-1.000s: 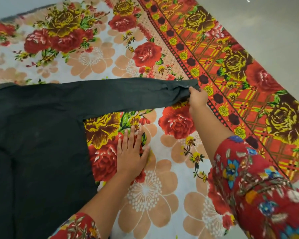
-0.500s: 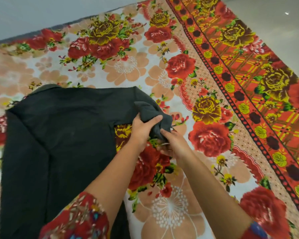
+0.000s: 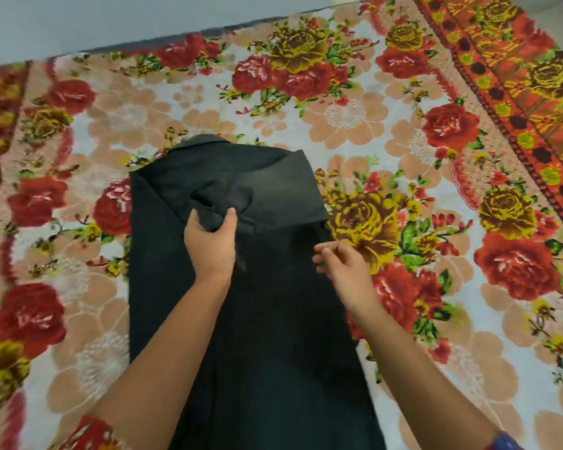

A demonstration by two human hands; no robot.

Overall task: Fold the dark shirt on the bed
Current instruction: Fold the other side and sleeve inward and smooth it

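Whereas the sleeve (image 3: 223, 198) stretched toward 3 o'clock a second ago, it now lies bunched over the shirt (image 3: 267, 336), middle of the bed (image 3: 355, 118); left grip (image 3: 212, 245) clutches the bunch; right grip (image 3: 342, 261) loose, empty, at shirt's 3 o'clock edge; judged: sleeve fold needs flattening.

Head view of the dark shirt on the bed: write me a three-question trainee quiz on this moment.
1. True or false: the left hand grips bunched cloth of the dark shirt.
2. The shirt's collar lies: A) nearest the person, B) at the end away from the person, C) under the right hand.
3. Fill in: the bedspread has a ____ pattern.
Key: 1 true; 2 B; 3 floral.
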